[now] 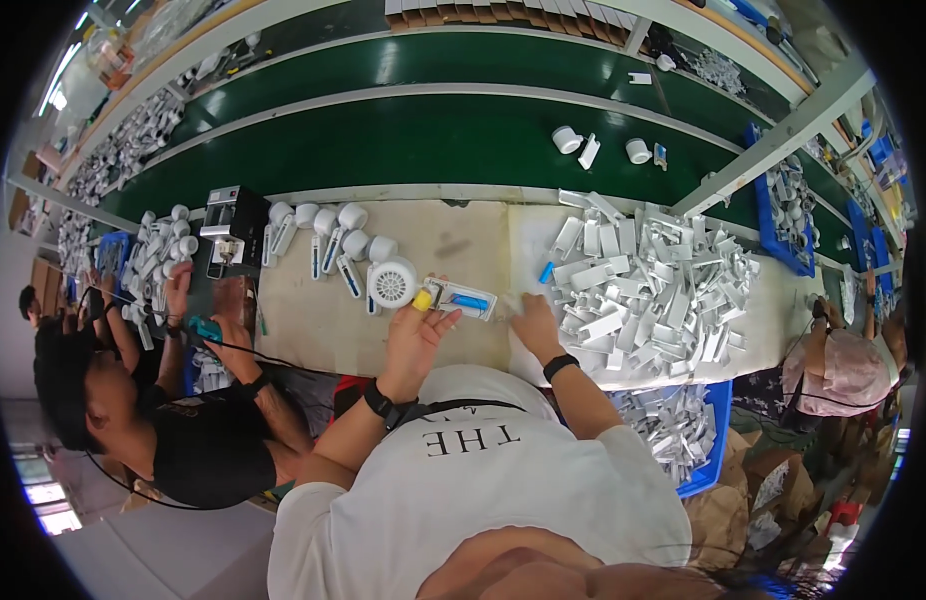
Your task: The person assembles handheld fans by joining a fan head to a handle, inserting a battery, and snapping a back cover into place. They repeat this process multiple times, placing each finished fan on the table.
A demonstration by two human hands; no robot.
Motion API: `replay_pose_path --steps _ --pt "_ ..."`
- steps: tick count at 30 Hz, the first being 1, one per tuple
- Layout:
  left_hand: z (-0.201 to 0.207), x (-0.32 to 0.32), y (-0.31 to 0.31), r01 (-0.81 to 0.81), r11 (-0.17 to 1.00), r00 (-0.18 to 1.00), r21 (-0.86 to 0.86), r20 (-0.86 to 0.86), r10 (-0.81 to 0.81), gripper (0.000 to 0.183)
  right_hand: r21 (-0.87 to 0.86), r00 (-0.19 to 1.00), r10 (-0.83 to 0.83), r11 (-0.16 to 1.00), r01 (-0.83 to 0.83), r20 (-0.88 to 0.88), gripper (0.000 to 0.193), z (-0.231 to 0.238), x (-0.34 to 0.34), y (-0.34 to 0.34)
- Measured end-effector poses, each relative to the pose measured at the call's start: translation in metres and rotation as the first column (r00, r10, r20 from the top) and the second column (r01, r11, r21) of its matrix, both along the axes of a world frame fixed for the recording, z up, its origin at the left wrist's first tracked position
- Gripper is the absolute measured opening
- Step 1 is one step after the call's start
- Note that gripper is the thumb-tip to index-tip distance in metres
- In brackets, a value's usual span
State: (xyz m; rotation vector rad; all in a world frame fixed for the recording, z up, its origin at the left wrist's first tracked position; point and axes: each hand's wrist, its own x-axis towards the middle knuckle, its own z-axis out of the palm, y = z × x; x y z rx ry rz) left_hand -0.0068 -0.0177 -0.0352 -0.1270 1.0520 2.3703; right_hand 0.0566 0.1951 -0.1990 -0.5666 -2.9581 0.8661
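My left hand [414, 340] is closed around the open handle of a white handheld fan [392, 283], whose round slotted head points left. A blue battery [470, 301] lies inside the handle. A yellow cover [422, 299] shows at the thumb tip of this hand. My right hand [534, 326] is low over the pale tabletop, just right of the fan handle, its fingers bent down and partly smeared; what they hold, if anything, does not show. A loose blue battery [546, 272] lies just beyond it, beside a heap of white plastic handle covers [643, 290].
Several white fans [328, 240] lie at the left, next to a black machine [232, 230]. Beyond runs a green conveyor [403, 135] with a few parts. A blue crate [721, 430] of covers stands below the table. Co-workers sit on both sides; the left person [198, 440] holds a teal tool.
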Motion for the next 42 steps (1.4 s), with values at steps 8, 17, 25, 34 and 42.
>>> replay_pose_path --steps 8,17,25,34,42 --pt "-0.008 0.002 0.002 -0.010 1.000 0.999 -0.006 -0.033 0.009 0.034 -0.564 0.799 0.058 0.678 -0.472 -0.599 0.044 0.164 -0.004 -0.058" --pt "0.009 0.008 0.008 -0.053 0.998 0.995 -0.043 -0.085 0.049 0.033 -0.292 0.732 0.236 0.806 -0.514 -0.639 0.047 0.181 0.001 -0.070" --pt "0.006 0.011 0.005 -0.036 0.999 0.987 -0.012 -0.157 0.034 0.035 -0.290 0.724 0.255 0.793 -0.536 -0.641 0.045 0.187 0.003 -0.070" --pt "-0.003 0.017 -0.003 -0.042 0.997 0.971 -0.062 -0.239 0.026 0.036 -0.271 0.718 0.320 0.771 -0.577 -0.618 0.044 0.193 0.009 -0.066" --pt "0.016 -0.007 -0.012 0.100 0.948 0.915 -0.301 -0.345 -0.207 0.037 -0.002 0.682 0.680 0.708 -0.707 -0.269 0.036 0.212 0.008 -0.049"
